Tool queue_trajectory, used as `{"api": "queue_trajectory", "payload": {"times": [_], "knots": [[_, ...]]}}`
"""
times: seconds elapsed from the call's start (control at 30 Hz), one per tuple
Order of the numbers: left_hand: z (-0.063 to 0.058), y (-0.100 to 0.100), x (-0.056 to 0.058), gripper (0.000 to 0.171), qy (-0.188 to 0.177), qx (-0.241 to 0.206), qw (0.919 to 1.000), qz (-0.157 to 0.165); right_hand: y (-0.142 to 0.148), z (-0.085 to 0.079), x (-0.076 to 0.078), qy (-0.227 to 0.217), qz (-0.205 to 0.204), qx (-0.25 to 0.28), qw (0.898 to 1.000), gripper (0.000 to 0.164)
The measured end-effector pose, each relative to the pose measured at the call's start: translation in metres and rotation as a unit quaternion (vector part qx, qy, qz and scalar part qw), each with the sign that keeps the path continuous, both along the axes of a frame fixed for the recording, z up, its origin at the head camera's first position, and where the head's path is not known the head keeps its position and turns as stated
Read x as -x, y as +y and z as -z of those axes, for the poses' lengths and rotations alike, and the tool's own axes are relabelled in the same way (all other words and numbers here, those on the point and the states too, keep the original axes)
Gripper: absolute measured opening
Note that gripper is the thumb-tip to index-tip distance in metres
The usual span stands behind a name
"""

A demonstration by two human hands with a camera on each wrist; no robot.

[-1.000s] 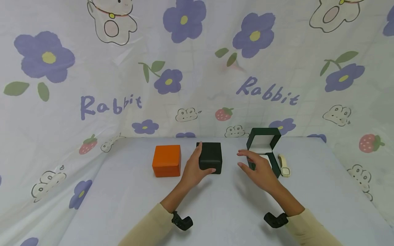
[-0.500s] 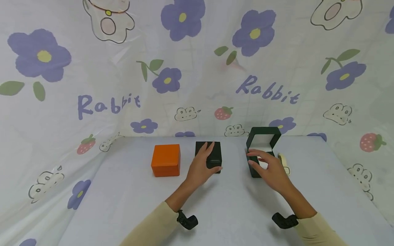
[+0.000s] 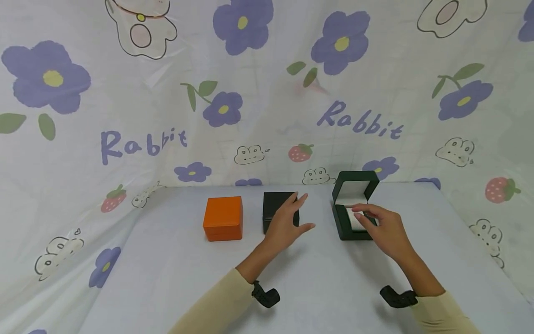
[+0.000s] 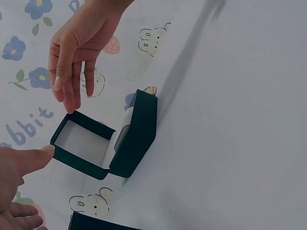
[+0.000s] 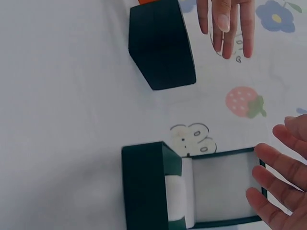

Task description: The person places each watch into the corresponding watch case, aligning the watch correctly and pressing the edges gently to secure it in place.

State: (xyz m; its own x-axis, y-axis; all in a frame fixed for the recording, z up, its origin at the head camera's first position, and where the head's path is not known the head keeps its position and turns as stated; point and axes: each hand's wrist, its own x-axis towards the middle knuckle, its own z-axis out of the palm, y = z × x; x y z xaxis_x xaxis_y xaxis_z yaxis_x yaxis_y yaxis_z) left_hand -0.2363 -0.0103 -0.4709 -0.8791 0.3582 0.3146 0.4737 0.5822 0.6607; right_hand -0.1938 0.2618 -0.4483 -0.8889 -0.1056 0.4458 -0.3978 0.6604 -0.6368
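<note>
My left hand (image 3: pixel 285 225) hovers with fingers spread over the closed dark watch box (image 3: pixel 273 204), overlapping its right side in the head view. My right hand (image 3: pixel 388 229) is in front of the open green watch box (image 3: pixel 344 227), thumb and fingers apart with nothing between them. The lid of that box stands up, and a white cushion (image 5: pixel 176 197) sits inside. Behind the open box, a small part of a watch (image 4: pixel 152 89) shows in the left wrist view; in the head view my right hand hides it.
An orange box (image 3: pixel 223 215) stands closed to the left of the dark box. All of it rests on a white-covered table (image 3: pixel 317 287), with a printed curtain (image 3: pixel 267 93) behind. A small black wrist camera (image 3: pixel 267 296) sits on each forearm.
Both hands have shifted right. My left hand has drawn away from the front of the dark box, and my right hand has passed across the open box, now covering the watch. The boxes stay put.
</note>
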Motion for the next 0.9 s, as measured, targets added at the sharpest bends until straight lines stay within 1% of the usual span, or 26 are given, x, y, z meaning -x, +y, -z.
{"api": "queue_trajectory", "payload": {"times": [0.2,0.33,0.47,0.57,0.73,0.9], "knots": [[-0.004,0.016,0.005,0.081,0.008,0.001,0.9995,0.032,0.02,0.0,-0.002,0.016,0.033,-0.006,0.999,0.018],[-0.004,0.024,0.009,0.08,0.008,0.019,0.9991,0.037,0.028,0.002,-0.002,0.027,0.044,-0.009,0.999,0.018],[-0.003,0.031,0.013,0.079,0.008,0.026,0.9985,0.046,0.035,0.004,-0.003,0.036,0.059,-0.012,0.998,0.017],[-0.002,0.038,0.015,0.079,0.008,0.029,0.998,0.056,0.041,0.005,-0.004,0.034,0.073,-0.011,0.997,0.017],[0.003,0.049,0.021,0.08,0.01,0.043,0.9972,0.061,0.052,0.007,-0.004,0.029,0.089,-0.012,0.995,0.018],[0.006,0.056,0.023,0.079,0.004,0.038,0.9969,0.069,0.06,0.007,-0.001,0.009,0.104,-0.016,0.994,0.023]]}}
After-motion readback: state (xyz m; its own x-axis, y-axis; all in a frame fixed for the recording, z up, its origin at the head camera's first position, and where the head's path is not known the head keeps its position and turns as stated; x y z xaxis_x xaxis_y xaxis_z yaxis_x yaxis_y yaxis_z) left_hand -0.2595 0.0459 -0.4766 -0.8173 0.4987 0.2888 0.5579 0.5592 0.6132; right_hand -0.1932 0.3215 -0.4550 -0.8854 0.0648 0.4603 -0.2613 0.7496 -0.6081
